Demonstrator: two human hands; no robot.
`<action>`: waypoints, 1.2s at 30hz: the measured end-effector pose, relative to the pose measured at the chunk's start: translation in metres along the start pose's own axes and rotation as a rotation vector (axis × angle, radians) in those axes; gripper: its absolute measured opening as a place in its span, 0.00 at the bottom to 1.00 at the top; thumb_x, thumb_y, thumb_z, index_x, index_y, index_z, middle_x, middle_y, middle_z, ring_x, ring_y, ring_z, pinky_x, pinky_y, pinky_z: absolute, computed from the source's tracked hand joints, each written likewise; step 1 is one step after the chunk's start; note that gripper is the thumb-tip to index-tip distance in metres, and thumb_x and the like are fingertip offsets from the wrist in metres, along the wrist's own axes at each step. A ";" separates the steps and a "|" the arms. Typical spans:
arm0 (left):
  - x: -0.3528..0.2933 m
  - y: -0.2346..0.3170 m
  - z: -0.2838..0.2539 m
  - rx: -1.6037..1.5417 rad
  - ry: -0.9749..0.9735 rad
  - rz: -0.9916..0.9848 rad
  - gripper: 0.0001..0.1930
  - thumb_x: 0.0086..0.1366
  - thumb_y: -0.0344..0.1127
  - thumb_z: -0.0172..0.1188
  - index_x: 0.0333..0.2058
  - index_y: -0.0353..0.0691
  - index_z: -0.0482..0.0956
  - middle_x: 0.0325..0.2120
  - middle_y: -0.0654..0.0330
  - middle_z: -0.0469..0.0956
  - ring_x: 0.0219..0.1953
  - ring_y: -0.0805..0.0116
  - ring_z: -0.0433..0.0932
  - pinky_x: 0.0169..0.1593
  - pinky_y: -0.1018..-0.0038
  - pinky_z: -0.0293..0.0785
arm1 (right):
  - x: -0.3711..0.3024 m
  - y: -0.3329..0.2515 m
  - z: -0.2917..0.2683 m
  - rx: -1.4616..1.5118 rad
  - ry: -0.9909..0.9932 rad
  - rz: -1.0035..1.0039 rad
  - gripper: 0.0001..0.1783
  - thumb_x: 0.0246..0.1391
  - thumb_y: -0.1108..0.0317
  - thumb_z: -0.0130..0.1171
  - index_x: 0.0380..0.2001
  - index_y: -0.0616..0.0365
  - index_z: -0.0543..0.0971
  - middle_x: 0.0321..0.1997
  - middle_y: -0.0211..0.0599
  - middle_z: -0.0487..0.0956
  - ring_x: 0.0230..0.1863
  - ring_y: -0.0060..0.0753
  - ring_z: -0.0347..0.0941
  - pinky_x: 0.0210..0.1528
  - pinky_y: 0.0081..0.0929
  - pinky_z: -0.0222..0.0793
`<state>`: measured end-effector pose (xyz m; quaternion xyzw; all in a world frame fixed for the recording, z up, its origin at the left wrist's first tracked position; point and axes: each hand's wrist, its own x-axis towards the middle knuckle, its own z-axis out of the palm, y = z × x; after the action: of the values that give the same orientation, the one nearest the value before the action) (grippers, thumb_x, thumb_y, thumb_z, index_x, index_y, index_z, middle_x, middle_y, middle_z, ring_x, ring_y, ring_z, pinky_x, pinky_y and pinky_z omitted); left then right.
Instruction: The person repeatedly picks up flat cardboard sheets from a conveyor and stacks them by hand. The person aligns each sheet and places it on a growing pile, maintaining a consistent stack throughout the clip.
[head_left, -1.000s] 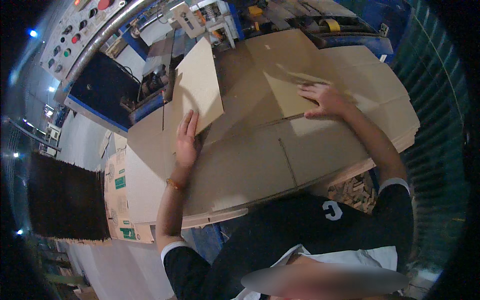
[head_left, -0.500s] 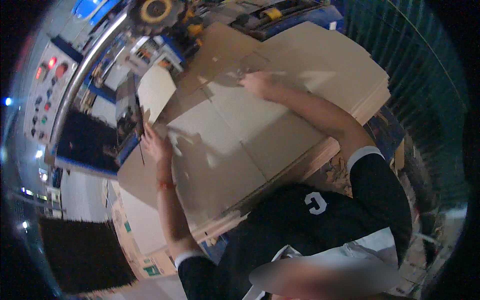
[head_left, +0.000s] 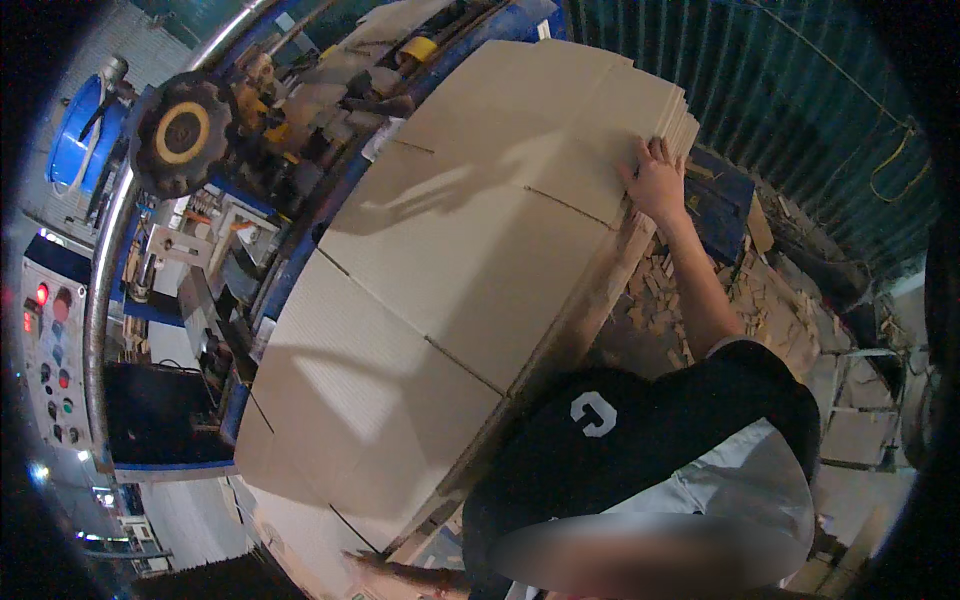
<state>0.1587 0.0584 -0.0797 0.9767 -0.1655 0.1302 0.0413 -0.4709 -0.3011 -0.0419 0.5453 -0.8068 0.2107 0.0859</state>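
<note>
A large slotted cardboard sheet [head_left: 400,290] lies flat on top of a stack of cardboard [head_left: 682,125], whose layered edges show at the far right. My right hand [head_left: 658,185] rests on the sheet's right end, fingers spread over its near corner. At the bottom of the picture, my left hand [head_left: 370,572] is beside the sheet's near left corner. It is dim and partly cut off, so its fingers cannot be made out. Shadows fall across the sheet's surface.
Along the far side runs a machine with a black and yellow handwheel [head_left: 183,135] and a metal rail [head_left: 105,230]. A control panel [head_left: 58,350] with lit red lights stands at the left. Cardboard scraps [head_left: 780,310] litter the floor right of the stack, before a green corrugated wall [head_left: 760,80].
My right hand has moved from the sheet's middle to its right end. My left hand has come back from the machine to the near left corner. The view has turned.
</note>
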 end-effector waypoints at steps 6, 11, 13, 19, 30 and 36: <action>-0.015 -0.015 -0.033 -0.249 0.109 -0.280 0.40 0.56 0.57 0.54 0.60 0.36 0.55 0.58 0.45 0.58 0.58 0.51 0.61 0.60 0.62 0.56 | 0.011 -0.009 0.011 0.091 -0.016 -0.019 0.39 0.49 0.42 0.51 0.57 0.59 0.64 0.60 0.60 0.61 0.67 0.55 0.46 0.64 0.48 0.44; -0.015 -0.011 -0.118 -0.720 0.308 -0.335 0.41 0.57 0.59 0.52 0.62 0.37 0.53 0.61 0.47 0.55 0.60 0.52 0.59 0.60 0.61 0.55 | 0.020 -0.006 0.025 0.237 0.173 -0.058 0.38 0.46 0.50 0.58 0.58 0.57 0.64 0.58 0.65 0.61 0.63 0.61 0.50 0.63 0.43 0.51; -0.015 -0.006 -0.142 -0.987 0.411 -0.169 0.41 0.58 0.52 0.55 0.62 0.36 0.48 0.62 0.48 0.52 0.61 0.53 0.57 0.61 0.60 0.54 | 0.031 -0.002 0.032 0.344 0.218 -0.046 0.37 0.47 0.54 0.59 0.58 0.58 0.63 0.58 0.62 0.61 0.63 0.59 0.52 0.62 0.42 0.52; 0.022 -0.016 -0.143 -1.554 0.559 -0.269 0.21 0.62 0.37 0.51 0.47 0.25 0.62 0.44 0.39 0.69 0.44 0.52 0.72 0.53 0.58 0.67 | 0.088 -0.003 0.018 1.557 0.225 0.054 0.30 0.52 0.68 0.53 0.59 0.59 0.60 0.52 0.43 0.70 0.52 0.39 0.66 0.51 0.32 0.62; -0.062 -0.014 -0.115 -1.427 0.069 -0.196 0.17 0.55 0.28 0.58 0.44 0.32 0.71 0.40 0.54 0.73 0.42 0.64 0.71 0.49 0.66 0.67 | -0.054 0.001 -0.122 0.996 0.184 -0.135 0.24 0.40 0.79 0.54 0.46 0.67 0.71 0.50 0.42 0.73 0.49 0.33 0.70 0.52 0.26 0.63; -0.098 0.071 -0.109 -0.898 -0.061 0.800 0.23 0.53 0.25 0.56 0.50 0.39 0.72 0.54 0.52 0.67 0.58 0.55 0.64 0.59 0.62 0.57 | -0.100 -0.051 -0.083 0.739 -0.356 -1.236 0.16 0.40 0.78 0.58 0.37 0.54 0.79 0.46 0.36 0.77 0.50 0.43 0.71 0.54 0.39 0.64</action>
<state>0.0195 0.0360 0.0021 0.7290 -0.5601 0.0250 0.3927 -0.3927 -0.1968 0.0081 0.9192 -0.2307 0.2901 -0.1326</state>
